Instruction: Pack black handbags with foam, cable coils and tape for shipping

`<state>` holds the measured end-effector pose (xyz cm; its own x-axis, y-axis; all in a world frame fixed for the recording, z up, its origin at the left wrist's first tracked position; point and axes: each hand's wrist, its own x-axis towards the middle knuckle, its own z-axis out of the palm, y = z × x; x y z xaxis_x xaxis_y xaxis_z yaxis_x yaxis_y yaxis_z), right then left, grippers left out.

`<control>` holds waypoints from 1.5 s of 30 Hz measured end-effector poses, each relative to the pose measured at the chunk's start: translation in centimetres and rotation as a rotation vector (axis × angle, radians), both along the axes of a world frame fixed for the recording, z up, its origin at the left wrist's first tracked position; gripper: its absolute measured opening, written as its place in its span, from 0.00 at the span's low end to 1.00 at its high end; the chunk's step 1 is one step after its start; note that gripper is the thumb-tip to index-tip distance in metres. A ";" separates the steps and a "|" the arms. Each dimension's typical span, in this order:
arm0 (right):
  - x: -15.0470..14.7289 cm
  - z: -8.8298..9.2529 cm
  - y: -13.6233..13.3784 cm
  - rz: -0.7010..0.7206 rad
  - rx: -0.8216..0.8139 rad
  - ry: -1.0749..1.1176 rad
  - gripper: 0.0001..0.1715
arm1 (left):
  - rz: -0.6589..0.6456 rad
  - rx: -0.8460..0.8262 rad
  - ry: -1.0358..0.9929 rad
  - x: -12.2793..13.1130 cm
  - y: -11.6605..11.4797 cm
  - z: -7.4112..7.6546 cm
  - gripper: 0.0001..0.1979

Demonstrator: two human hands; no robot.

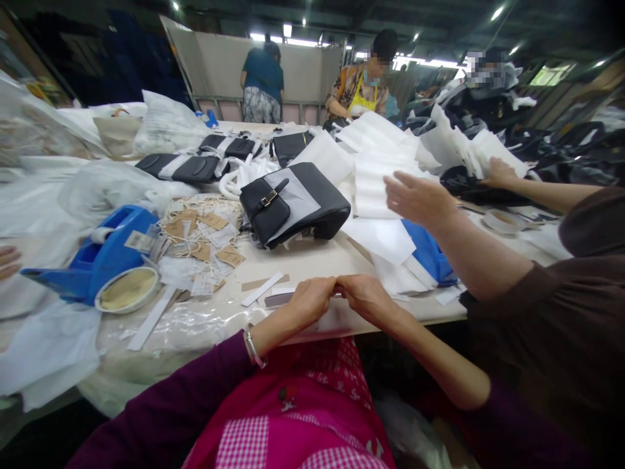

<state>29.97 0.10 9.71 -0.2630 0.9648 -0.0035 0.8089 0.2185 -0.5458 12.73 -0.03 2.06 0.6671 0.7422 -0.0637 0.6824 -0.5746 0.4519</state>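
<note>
My left hand and my right hand meet at the fingertips just above the table's front edge. Both have their fingers closed in a pinch; whatever is between them is hidden or too small to name. Beneath and beside my left hand lie a white strip and a grey strip. Beyond my hands a black bag with a buckled strap rests on the table, with white paper partly around it.
On the left are a blue tape dispenser, a tape roll and a heap of tags. A co-worker's hand reaches in from the right near white sheets. More black bags lie farther back.
</note>
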 end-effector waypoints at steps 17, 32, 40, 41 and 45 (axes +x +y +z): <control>-0.2 -5.4 -4.2 0.076 -0.004 0.107 0.19 | -0.109 0.070 0.048 -1.2 -0.9 2.6 0.13; -2.6 -8.2 -8.7 -0.276 -0.490 1.236 0.20 | 0.313 0.017 -0.467 -6.8 -3.4 6.4 0.14; -0.5 -6.3 -2.3 -0.167 0.033 0.105 0.10 | 0.157 0.061 0.174 -2.1 0.2 2.5 0.05; -0.8 -6.7 -2.0 -0.134 0.005 0.042 0.09 | 0.164 0.081 0.202 -1.5 0.1 2.2 0.06; -1.3 -7.7 -1.6 0.006 -0.014 -0.132 0.08 | 0.158 0.096 0.290 0.1 0.2 1.7 0.10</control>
